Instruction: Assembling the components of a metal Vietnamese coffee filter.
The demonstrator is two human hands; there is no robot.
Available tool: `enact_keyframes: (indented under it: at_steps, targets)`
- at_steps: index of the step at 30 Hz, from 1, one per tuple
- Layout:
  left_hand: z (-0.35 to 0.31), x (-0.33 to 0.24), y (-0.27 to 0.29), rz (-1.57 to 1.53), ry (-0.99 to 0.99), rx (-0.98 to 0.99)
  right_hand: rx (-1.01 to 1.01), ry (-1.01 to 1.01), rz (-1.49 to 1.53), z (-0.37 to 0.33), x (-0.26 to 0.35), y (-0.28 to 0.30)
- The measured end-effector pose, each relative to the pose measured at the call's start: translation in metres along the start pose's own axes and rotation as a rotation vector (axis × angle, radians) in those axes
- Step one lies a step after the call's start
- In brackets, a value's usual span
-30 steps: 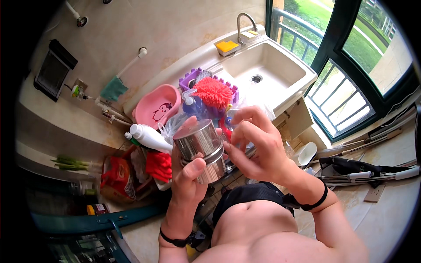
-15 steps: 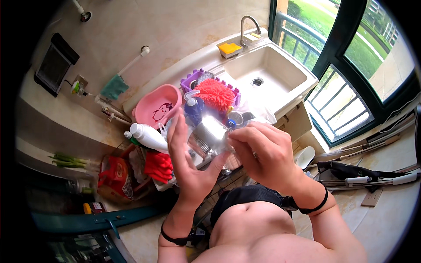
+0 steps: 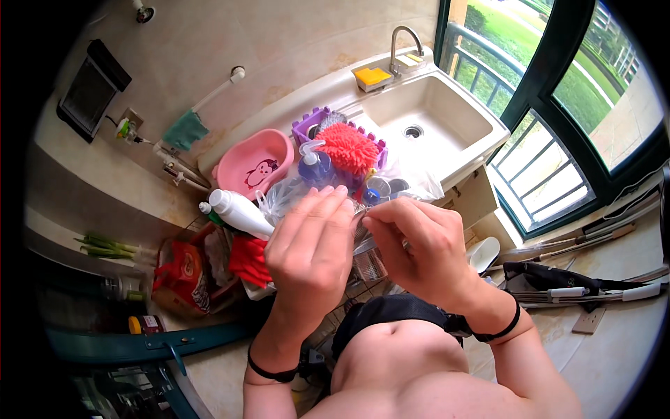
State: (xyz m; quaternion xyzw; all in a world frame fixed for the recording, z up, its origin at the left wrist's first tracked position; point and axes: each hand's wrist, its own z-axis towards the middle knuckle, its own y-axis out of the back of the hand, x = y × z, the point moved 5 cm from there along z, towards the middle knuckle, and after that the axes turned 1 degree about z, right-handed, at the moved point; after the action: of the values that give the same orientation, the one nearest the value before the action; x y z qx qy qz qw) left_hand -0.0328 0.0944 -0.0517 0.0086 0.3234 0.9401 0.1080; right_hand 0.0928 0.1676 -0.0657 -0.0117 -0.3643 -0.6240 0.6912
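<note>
Both of my hands are raised in front of the crowded counter. My left hand (image 3: 314, 248) has its back turned up, its fingers stretched out side by side and its thumb hidden. It lies against a shiny perforated metal cylinder (image 3: 359, 211) and covers most of it. At that cylinder's right edge, my right hand (image 3: 426, 244) is closed in a pinch, thumb against forefinger. Perforated metal (image 3: 370, 266) also shows lower between the hands; whether it belongs to the same piece I cannot tell.
Beyond the hands are a pink basin (image 3: 255, 164), a purple basket (image 3: 310, 126) with a red chenille mitt (image 3: 347, 148), a blue pump bottle (image 3: 315, 167) and a white bottle (image 3: 241, 213). A white sink (image 3: 464, 115) is at the back right. Red cloth (image 3: 249, 262) hangs left.
My left hand has turned from thumb and fingers spread apart to back up with fingers together, now covering the metal cylinder. The right hand keeps its pinch. The view has shifted slightly.
</note>
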Motion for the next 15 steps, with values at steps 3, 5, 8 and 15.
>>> enact_keyframes:
  at_steps: [3,5,8,15]
  targets:
    - [-0.001,0.003,-0.002,0.022,0.02,0.015,-0.034,-0.023,-0.01,-0.002,-0.002,-0.004]
    - [0.0,0.006,0.0,-0.005,0.033,0.029,0.002,0.276,-0.324,-0.006,0.009,-0.008]
    - [0.0,0.006,0.001,-0.049,0.058,0.039,-0.038,0.369,-0.324,-0.008,0.001,-0.009]
    - [0.0,0.007,0.002,-0.069,0.035,0.039,0.026,0.279,-0.208,-0.005,-0.006,-0.004]
